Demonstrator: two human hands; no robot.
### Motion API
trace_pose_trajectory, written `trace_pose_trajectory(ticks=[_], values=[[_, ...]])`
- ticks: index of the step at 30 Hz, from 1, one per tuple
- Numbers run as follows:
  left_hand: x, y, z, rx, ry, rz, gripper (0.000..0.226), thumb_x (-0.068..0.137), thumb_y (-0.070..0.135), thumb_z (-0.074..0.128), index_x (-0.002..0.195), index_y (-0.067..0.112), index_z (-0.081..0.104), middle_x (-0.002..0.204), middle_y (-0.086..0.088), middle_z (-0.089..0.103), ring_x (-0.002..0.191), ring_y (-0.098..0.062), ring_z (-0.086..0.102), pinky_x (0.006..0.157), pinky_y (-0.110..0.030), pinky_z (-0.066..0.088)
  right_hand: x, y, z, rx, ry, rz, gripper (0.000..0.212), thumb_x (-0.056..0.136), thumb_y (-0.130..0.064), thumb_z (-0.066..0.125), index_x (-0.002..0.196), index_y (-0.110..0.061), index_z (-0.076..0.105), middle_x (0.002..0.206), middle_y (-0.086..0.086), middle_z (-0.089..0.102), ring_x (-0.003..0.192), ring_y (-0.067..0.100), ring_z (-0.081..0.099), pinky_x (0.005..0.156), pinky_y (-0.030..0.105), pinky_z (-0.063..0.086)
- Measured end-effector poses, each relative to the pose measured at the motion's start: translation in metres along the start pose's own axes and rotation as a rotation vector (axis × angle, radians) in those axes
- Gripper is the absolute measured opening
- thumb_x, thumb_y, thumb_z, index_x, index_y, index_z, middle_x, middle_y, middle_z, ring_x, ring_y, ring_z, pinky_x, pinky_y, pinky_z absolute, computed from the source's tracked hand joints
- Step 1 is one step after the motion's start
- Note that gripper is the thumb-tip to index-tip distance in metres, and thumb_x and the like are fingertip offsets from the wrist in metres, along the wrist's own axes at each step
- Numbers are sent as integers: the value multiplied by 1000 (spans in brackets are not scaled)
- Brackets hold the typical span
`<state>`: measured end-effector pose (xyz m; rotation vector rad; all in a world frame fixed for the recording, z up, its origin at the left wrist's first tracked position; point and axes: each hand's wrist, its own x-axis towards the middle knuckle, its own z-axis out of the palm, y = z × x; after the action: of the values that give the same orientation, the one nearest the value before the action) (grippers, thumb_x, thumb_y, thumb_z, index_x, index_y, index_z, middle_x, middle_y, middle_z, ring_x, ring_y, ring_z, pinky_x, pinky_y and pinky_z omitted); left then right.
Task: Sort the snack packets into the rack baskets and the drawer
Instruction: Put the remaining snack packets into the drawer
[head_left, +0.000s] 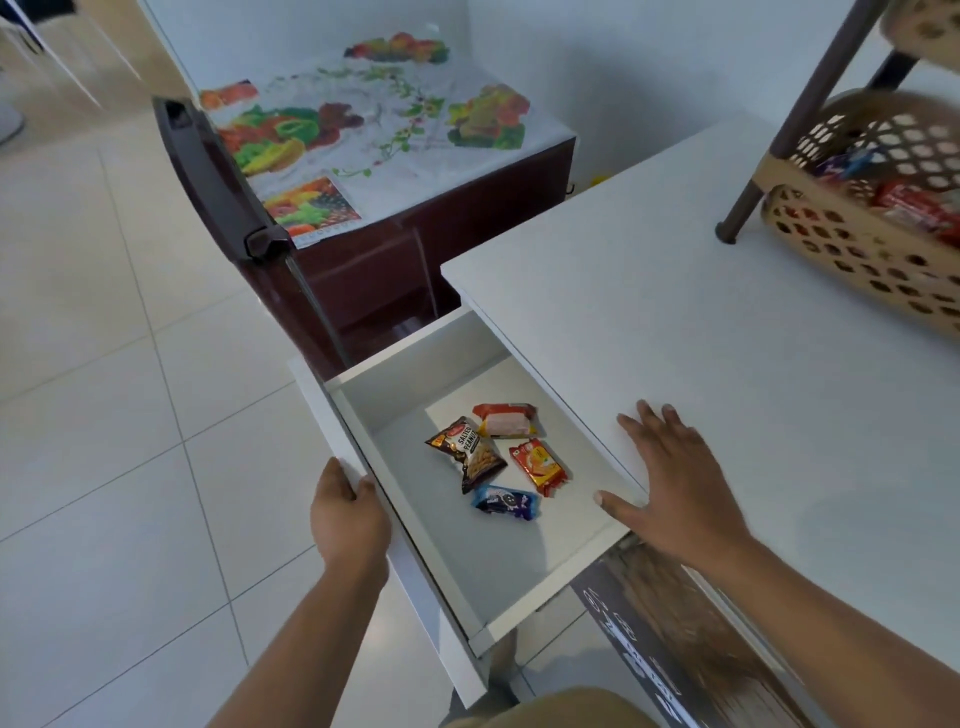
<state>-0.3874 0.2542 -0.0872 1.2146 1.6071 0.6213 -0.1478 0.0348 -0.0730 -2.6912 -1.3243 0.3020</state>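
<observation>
Closing the drawer that the left hand grips, I risk pinching the right hand (open, flat) at the bench edge.

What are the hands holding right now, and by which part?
The left hand grips the open drawer by the top edge of its front panel. The right hand lies flat on the countertop, empty.

My open white drawer holds four snack packets lying close together on its floor: a dark salted-peanuts packet, a red-and-pink packet behind it, a red-orange packet to its right and a blue packet nearest me. Beside it, the white counter bears a rack's brown leg and my flat right hand.
</observation>
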Motion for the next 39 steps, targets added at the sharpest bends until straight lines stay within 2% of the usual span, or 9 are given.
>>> trace_pose_trajectory(ticks=[3, 6, 7, 8, 10, 13, 20, 31, 39], values=[[11, -4, -6, -21, 3, -68, 43, 91, -3, 48, 133, 3, 50, 139, -17, 51, 126, -40, 45, 104, -50, 36, -1, -2, 1, -49, -16, -6, 101, 75, -87, 21, 154, -29, -1, 161, -2, -10, 148, 21, -12, 121, 41, 4], [18, 3, -4, -98, 23, -118, 38, 88, -4, 58, 118, 16, 69, 120, -5, 68, 92, -24, 66, 83, -30, 51, -1, -3, 2, -78, -4, -7, 101, 75, -89, 10, 154, -29, -8, 161, -1, -15, 147, 22, -16, 120, 41, 0], [19, 4, -1, -110, 11, -117, 32, 87, -3, 59, 105, 19, 73, 133, -4, 39, 77, -19, 59, 70, -25, 46, -1, -3, 3, -77, -4, -8, 101, 75, -89, 8, 153, -29, -9, 161, -1, -16, 147, 22, -17, 120, 41, -1], [20, 5, 1, -127, 3, -122, 29, 86, -3, 60, 93, 22, 74, 93, 12, 46, 73, -18, 54, 65, -24, 43, -2, -3, 3, -74, -5, -9, 100, 75, -89, 6, 153, -29, -10, 160, -1, -17, 147, 22, -19, 120, 41, -1], [20, 6, 5, -170, -15, -130, 33, 86, -4, 63, 104, 22, 72, 101, 2, 64, 84, -19, 62, 74, -25, 49, -1, -2, 4, -71, -2, -11, 98, 75, -88, 4, 153, -29, -11, 160, -2, -18, 146, 21, -20, 120, 41, -3], [18, 12, 14, -230, -43, -161, 47, 85, -4, 66, 128, 14, 61, 109, 2, 64, 93, -19, 67, 78, -26, 50, -1, -2, 6, -74, -1, -14, 97, 76, -87, 3, 153, -29, -10, 160, -2, -18, 146, 21, -19, 120, 41, -1], [16, 26, 39, -326, -151, -282, 11, 82, -6, 71, 88, 3, 67, 89, -13, 71, 71, -18, 70, 61, -24, 56, -2, -1, 8, -78, 21, -19, 92, 82, -84, 5, 154, -28, -6, 161, -2, -14, 147, 21, -18, 120, 42, 1], [18, 47, 88, -273, -383, -371, 21, 83, -1, 72, 102, -9, 65, 94, -21, 73, 82, -28, 74, 75, -39, 60, -3, 0, 8, 41, 65, 10, 75, 90, -75, 3, 154, -35, 3, 161, -13, -5, 146, 9, -16, 121, 36, 2], [11, 64, 117, -148, -476, -415, 10, 89, 5, 68, 97, 0, 68, 99, -17, 73, 83, -28, 73, 60, -35, 60, -4, -1, 9, 67, 88, 26, 72, 91, -74, 7, 153, -37, 6, 161, -15, -2, 147, 7, -12, 121, 37, 6]])
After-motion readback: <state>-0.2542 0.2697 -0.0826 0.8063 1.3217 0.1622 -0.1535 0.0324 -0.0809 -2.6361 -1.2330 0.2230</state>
